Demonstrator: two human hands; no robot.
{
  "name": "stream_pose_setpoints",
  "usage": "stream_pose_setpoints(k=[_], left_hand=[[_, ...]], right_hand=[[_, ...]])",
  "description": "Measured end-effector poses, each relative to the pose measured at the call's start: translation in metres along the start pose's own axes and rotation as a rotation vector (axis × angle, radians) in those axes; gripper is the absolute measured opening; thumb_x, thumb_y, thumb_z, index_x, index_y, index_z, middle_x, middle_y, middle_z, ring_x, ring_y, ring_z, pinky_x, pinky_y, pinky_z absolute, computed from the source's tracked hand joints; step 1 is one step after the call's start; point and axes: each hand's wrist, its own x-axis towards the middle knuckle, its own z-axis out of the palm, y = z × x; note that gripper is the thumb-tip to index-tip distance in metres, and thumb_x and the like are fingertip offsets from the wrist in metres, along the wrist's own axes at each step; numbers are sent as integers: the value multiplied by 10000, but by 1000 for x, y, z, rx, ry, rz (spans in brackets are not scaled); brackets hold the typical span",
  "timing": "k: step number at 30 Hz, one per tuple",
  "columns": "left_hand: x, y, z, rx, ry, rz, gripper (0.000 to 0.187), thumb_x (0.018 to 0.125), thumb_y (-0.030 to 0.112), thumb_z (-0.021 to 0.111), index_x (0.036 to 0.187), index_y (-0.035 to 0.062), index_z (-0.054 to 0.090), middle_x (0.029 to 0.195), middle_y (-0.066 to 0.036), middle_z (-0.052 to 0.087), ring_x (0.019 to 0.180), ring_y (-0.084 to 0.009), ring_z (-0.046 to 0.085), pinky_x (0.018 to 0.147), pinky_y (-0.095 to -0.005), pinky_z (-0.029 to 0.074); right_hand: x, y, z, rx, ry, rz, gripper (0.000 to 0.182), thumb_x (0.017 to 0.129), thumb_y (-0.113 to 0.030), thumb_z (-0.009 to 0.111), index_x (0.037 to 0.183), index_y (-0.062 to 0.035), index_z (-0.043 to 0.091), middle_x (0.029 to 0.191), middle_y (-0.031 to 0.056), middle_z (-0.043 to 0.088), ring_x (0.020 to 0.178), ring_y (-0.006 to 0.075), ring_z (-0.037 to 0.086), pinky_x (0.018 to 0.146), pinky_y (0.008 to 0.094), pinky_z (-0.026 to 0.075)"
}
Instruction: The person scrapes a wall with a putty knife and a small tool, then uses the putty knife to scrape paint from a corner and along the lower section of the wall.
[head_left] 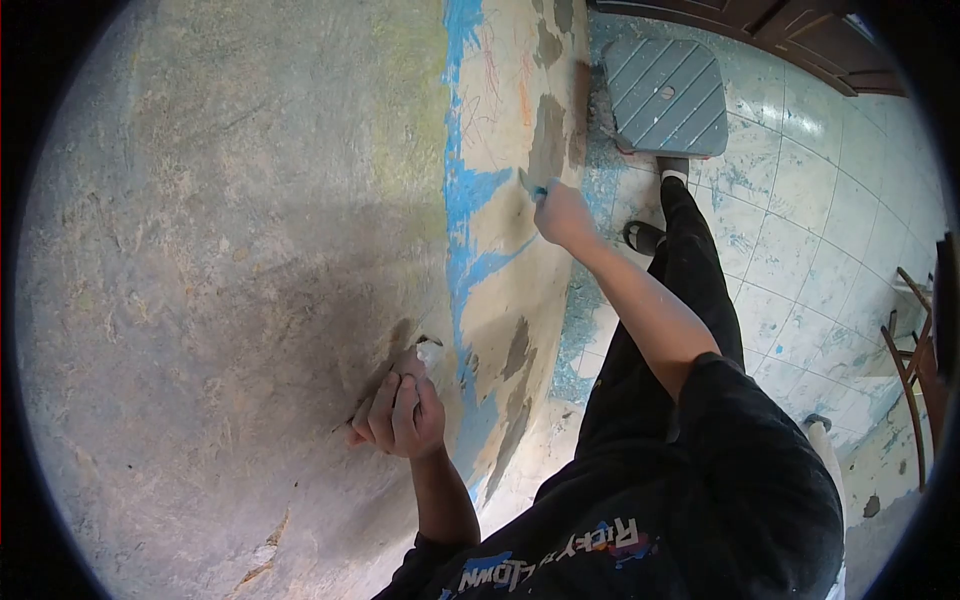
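In front of me is a painted wall [250, 200], with a scraped grey area, a ragged strip of blue paint [462, 200] and a cream lower band. My right hand [567, 215] is closed round the teal handle of a putty knife [529, 184], its small blade against the cream band near the blue paint. Lower in the view, my left hand [402, 412] grips a flat grey plate [410, 363] close to the wall. White paste [430, 350] sits on the plate's upper end. The fingers hide most of this plate.
A grey plastic step stool [668, 98] stands on the paint-spotted tiled floor [800, 190], just beyond my sandalled foot [645, 237]. Dark wooden furniture [800, 40] is at the top right. A wooden chair [910, 375] stands at the right edge.
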Motion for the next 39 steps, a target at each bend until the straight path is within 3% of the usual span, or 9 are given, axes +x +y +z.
stream_pose_setpoints(k=[5, 11, 20, 23, 26, 39], left_hand=[[-2, -7, 1, 12, -19, 99, 290, 738, 71, 862, 916, 212, 681, 947, 66, 684, 863, -190, 602, 876, -397, 350], [-4, -6, 8, 36, 14, 55, 295, 745, 73, 856, 830, 270, 653, 979, 121, 706, 875, -159, 590, 924, -416, 330], [-3, -3, 8, 39, 8, 41, 272, 769, 96, 842, 815, 267, 636, 973, 122, 701, 850, -159, 575, 877, -423, 324], [-6, -7, 8, 74, -17, 90, 311, 738, 107, 853, 957, 248, 682, 1022, 87, 681, 922, -190, 605, 913, -434, 337], [-4, -9, 7, 49, -15, 104, 308, 742, 119, 853, 958, 256, 681, 1015, 89, 679, 901, -183, 597, 899, -428, 335], [-3, -8, 10, 53, -3, 112, 318, 748, 137, 855, 985, 259, 681, 984, 91, 675, 889, -173, 594, 906, -427, 338]], right_hand=[[-31, -25, -18, 102, -6, -19, 210, 957, -181, 585, 968, 29, 591, 869, 313, 673, 857, 509, 656, 779, 576, 516], [3, -6, -12, 57, 19, -61, 238, 952, -195, 568, 1016, 31, 607, 922, 299, 686, 907, 481, 675, 807, 563, 534], [-7, -21, -44, 36, -79, -59, 236, 952, -190, 563, 1040, 25, 609, 932, 299, 686, 930, 477, 674, 832, 549, 532], [-12, -23, -37, 13, -70, -21, 236, 955, -191, 557, 1049, 19, 610, 947, 292, 691, 943, 474, 675, 838, 551, 534], [2, -6, -13, 5, -47, 12, 238, 959, -195, 551, 1055, 15, 611, 957, 286, 695, 950, 470, 677, 841, 556, 536], [7, 2, -18, 96, 6, -55, 228, 946, -200, 595, 990, 21, 628, 919, 303, 682, 904, 497, 659, 806, 556, 520]])
